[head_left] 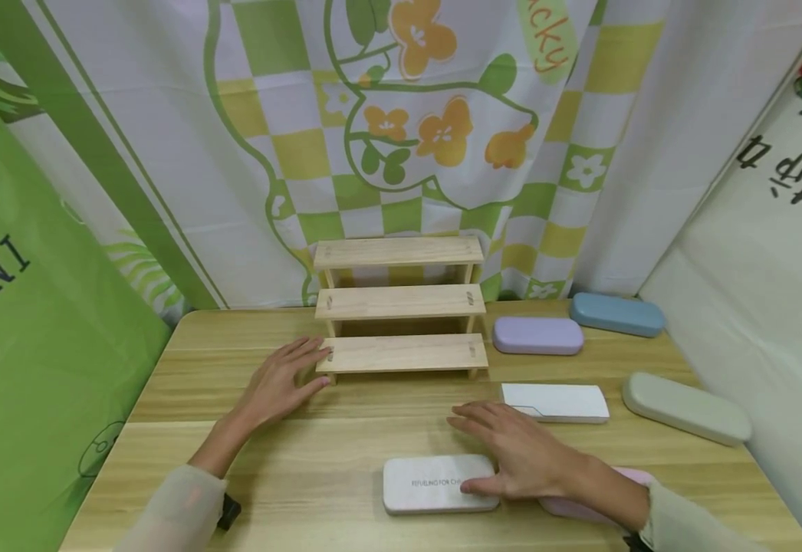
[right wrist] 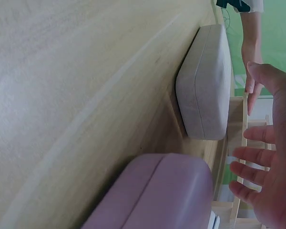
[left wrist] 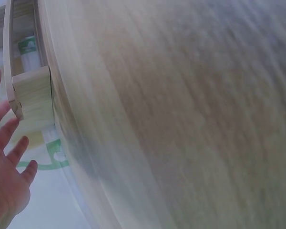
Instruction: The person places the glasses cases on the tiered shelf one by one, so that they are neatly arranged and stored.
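Observation:
My left hand (head_left: 280,387) is at the left end of a three-tier wooden display rack (head_left: 401,354), fingers spread. In the left wrist view its fingertips lie beside the end of the rack (left wrist: 33,88); whether they touch is hard to tell. My right hand (head_left: 521,452) hovers over the right end of a pale grey glasses case (head_left: 428,491) with dark lettering. The right wrist view has that hand's fingers apart, with nothing gripped, and the grey case (right wrist: 207,86) lying flat on the table. A pink-purple glasses case (head_left: 576,507) is partly hidden under my right forearm.
Along the right side lie a white case (head_left: 560,402), a sage green case (head_left: 687,408), a lavender case (head_left: 537,336) and a blue case (head_left: 617,314). A patterned curtain (head_left: 442,176) hangs behind the wooden table (head_left: 290,475). Printed cloth borders both sides.

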Action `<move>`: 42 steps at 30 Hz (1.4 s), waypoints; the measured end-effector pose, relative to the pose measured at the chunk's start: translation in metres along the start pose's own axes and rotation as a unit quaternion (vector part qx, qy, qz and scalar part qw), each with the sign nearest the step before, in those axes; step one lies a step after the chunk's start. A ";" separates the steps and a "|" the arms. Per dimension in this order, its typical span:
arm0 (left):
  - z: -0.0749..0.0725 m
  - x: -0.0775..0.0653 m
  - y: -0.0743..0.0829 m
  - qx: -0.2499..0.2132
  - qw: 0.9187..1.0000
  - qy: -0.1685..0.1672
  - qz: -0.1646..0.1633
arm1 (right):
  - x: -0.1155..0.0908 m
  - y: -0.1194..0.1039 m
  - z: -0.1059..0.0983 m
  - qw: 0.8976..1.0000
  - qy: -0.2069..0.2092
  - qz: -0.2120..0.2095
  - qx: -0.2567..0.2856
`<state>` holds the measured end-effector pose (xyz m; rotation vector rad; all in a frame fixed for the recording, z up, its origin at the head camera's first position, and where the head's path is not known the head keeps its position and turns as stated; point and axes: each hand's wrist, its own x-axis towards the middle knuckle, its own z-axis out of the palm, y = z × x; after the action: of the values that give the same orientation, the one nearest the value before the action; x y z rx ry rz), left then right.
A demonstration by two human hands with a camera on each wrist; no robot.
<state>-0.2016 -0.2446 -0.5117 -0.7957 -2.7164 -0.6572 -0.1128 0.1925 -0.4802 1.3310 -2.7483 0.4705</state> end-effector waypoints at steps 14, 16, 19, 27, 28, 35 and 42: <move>0.002 0.006 -0.004 0.000 1.000 0.013 0.013 | -0.008 -0.003 0.012 1.000 0.019 -0.020 0.008; 0.002 0.007 -0.005 0.000 1.000 0.018 0.018 | -0.009 -0.003 0.014 0.999 0.021 -0.025 0.011; 0.003 0.008 -0.007 -0.003 0.999 0.026 0.027 | -0.010 -0.004 0.016 0.999 0.022 -0.033 0.017; 0.004 0.009 -0.011 -0.008 0.999 0.037 0.034 | -0.010 -0.005 0.020 0.998 0.003 -0.036 0.052; 0.004 0.009 -0.011 -0.009 0.999 0.038 0.034 | -0.010 -0.005 0.020 0.998 -0.002 -0.035 0.059; 0.004 0.009 -0.011 -0.014 0.999 0.041 0.032 | -0.008 -0.006 0.021 0.996 -0.005 -0.032 0.083; 0.005 0.010 -0.009 -0.019 0.999 0.038 0.024 | -0.006 -0.004 0.022 0.996 0.017 -0.046 0.073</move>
<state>-0.2153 -0.2449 -0.5161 -0.8244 -2.6166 -0.7163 -0.1044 0.1885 -0.5013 1.4588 -2.6568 0.6929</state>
